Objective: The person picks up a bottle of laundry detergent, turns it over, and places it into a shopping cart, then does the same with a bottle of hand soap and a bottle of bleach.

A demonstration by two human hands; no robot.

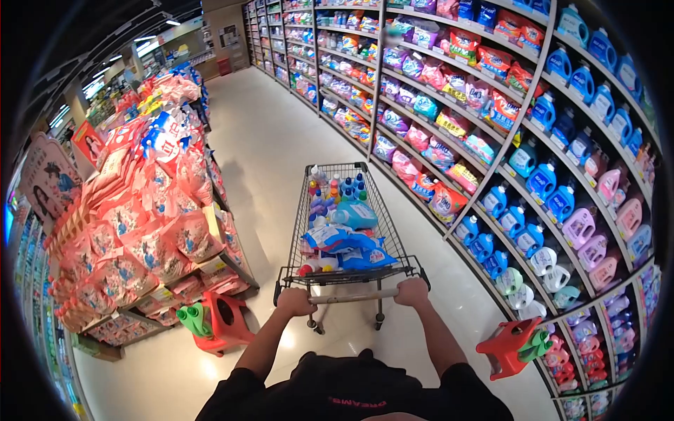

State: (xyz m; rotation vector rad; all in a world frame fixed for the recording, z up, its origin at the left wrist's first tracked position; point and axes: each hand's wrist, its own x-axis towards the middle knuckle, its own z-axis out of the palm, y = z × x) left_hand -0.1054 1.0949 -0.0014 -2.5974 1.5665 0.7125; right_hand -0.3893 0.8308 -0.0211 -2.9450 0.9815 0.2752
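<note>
Both hands grip the handle (351,297) of a wire shopping cart (393,235) in a store aisle. My left hand (296,302) is closed around the handle's left end, and my right hand (412,292) is wrapped around the right end. Inside the cart lie blue-and-white bags (365,256) nearest me. Beyond them a large light-blue bottle (354,215) rests on its side. Several smaller bottles (347,188) with coloured caps stand toward the front of the basket.
Tall shelves (449,112) of detergent bags and bottles line the right. On the left is a display of pink bags (140,238). A red stool (223,323) with green bottles stands beside it; another red stool (507,345) is at right. Pale floor (260,119) stretches ahead.
</note>
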